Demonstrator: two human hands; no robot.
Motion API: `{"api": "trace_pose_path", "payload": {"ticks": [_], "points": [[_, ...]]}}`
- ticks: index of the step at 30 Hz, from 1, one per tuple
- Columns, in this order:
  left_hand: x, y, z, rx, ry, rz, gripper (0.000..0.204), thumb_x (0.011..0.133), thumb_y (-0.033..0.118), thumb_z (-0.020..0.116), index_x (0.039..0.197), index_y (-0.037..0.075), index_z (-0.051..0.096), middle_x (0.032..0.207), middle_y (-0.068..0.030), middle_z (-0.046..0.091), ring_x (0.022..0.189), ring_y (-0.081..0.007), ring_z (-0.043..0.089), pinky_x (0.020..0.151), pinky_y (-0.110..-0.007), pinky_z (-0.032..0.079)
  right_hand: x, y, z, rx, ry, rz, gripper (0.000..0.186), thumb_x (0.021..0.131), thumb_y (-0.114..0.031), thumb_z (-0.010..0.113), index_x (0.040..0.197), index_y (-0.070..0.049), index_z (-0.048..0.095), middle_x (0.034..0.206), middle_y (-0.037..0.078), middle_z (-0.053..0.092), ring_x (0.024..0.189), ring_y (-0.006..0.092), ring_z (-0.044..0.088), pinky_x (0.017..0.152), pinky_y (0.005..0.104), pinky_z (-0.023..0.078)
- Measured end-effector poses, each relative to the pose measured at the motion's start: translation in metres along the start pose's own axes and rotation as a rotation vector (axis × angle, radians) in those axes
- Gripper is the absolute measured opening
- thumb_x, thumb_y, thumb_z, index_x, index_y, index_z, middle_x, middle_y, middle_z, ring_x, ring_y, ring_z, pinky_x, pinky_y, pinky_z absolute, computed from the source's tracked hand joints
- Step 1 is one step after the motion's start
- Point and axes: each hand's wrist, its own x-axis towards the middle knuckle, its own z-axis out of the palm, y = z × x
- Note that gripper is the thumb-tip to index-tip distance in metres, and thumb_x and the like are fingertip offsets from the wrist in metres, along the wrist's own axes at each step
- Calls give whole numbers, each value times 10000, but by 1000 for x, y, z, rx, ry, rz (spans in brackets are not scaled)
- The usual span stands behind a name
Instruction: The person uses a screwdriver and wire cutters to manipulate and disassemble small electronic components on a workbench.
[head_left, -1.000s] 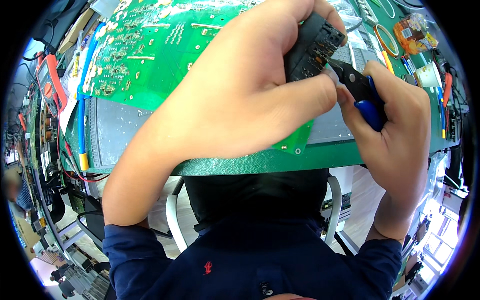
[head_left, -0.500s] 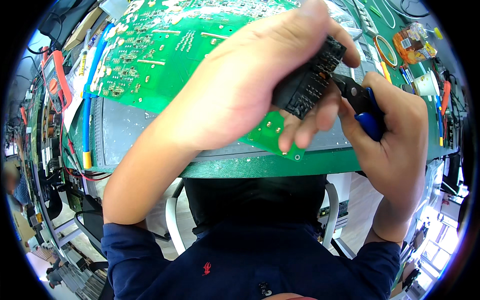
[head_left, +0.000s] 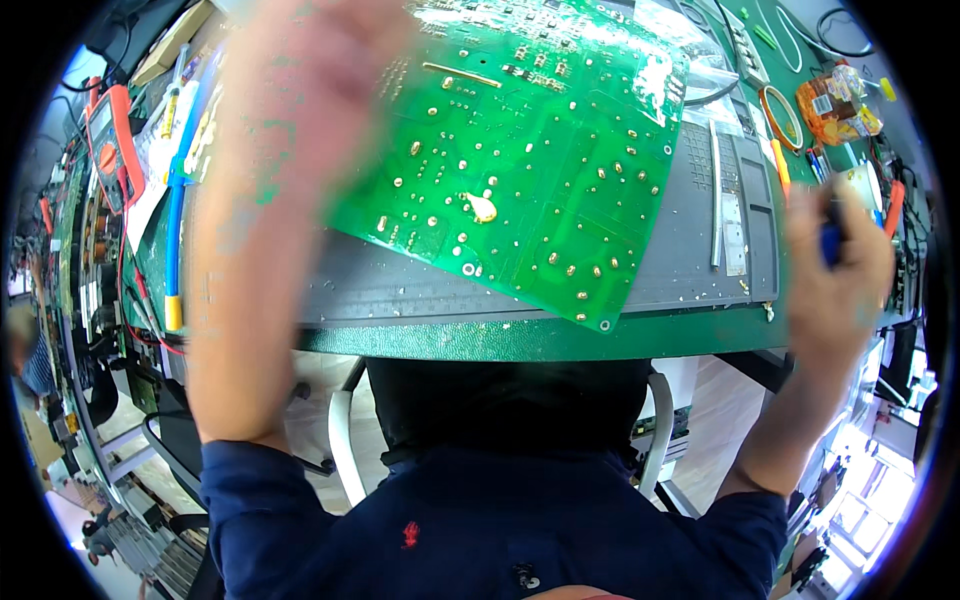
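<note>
A large green circuit board (head_left: 510,200) lies at an angle in front of me, solder joints and small parts facing up. My left hand (head_left: 320,70) is over the board's far left side, smeared by motion, so its fingers and anything in them cannot be made out. At the right edge of the work area, my right hand (head_left: 840,265) is closed around cutting pliers with blue grips (head_left: 831,243); their jaws are hidden. The black connector block seen earlier does not show.
Beneath the board is a grey work mat (head_left: 400,290) on a green table. A red multimeter (head_left: 110,150) and a blue rod (head_left: 180,190) stand at left. At right are an orange-handled tool (head_left: 780,160), a tape ring (head_left: 780,117) and an orange food packet (head_left: 835,105).
My left hand has swung away to the far left, uncovering the board. The black block has left view. My right hand has moved right with the pliers, away from the left hand.
</note>
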Motion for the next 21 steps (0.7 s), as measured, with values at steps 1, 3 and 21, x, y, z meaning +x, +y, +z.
{"api": "trace_pose_path", "payload": {"ticks": [1, 3, 21], "points": [[3, 6, -13, 30, -56, 167, 355, 1096, 308, 348, 942, 43, 527, 532, 21, 433, 387, -75, 371, 335, -219, 337, 2, 10, -14, 51, 39, 204, 273, 955, -195, 688, 796, -43, 527, 667, -63, 410, 608, 32, 343, 534, 239, 263], [12, -1, -10, -13, -132, 266, 373, 1099, 336, 316, 965, 50, 512, 534, 12, 434, 362, -87, 345, 319, -221, 302, 8, -4, -27, 33, 70, 118, 246, 932, -214, 716, 893, 3, 608, 666, -50, 470, 611, 34, 409, 536, 227, 310], [-59, -25, 47, 70, -189, -7, 534, 1091, 445, 156, 1176, 37, 491, 475, -99, 500, 325, -113, 359, 377, -221, 299, 17, -54, 0, 281, -104, -250, 234, 803, 14, 744, 831, 34, 513, 691, 15, 452, 614, 52, 387, 508, 202, 337]]}}
